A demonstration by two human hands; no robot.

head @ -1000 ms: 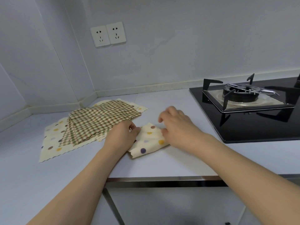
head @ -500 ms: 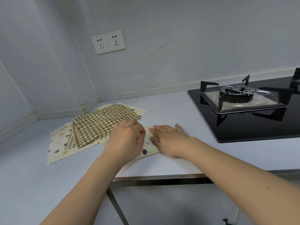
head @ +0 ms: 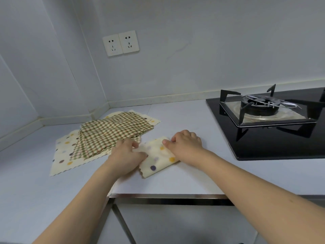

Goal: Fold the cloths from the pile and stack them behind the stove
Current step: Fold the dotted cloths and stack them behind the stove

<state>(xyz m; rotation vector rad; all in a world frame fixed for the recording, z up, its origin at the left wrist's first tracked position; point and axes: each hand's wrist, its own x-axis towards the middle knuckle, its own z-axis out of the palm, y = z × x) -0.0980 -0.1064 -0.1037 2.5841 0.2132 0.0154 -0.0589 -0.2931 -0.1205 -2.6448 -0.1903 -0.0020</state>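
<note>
A pale countertop (head: 184, 118) runs into a grey-walled kitchen corner, a double wall socket (head: 121, 43) above it and a black gas stove (head: 274, 120) at the right. I watch from the head camera as both hands work a polka-dot cloth (head: 158, 159), already folded small, near the counter's front edge. My left hand (head: 125, 156) curls over the cloth's left side, fingers bent and close together, gripping the fabric; my right hand (head: 186, 144) pins the far right corner, thumb and curled fingers pinching the fold. I judge this two-handed hold keeps the layers from springing open while the crease is set. The pile (head: 109, 134) waits just left of the hands: checked cloths stacked loosely on a spotted one lying flat. The pile sits within easy reach, probably so each piece can be drawn across. The strip behind the stove, as far as I can see it, holds no folded cloths. No brand, label or readable writing shows anywhere.
</note>
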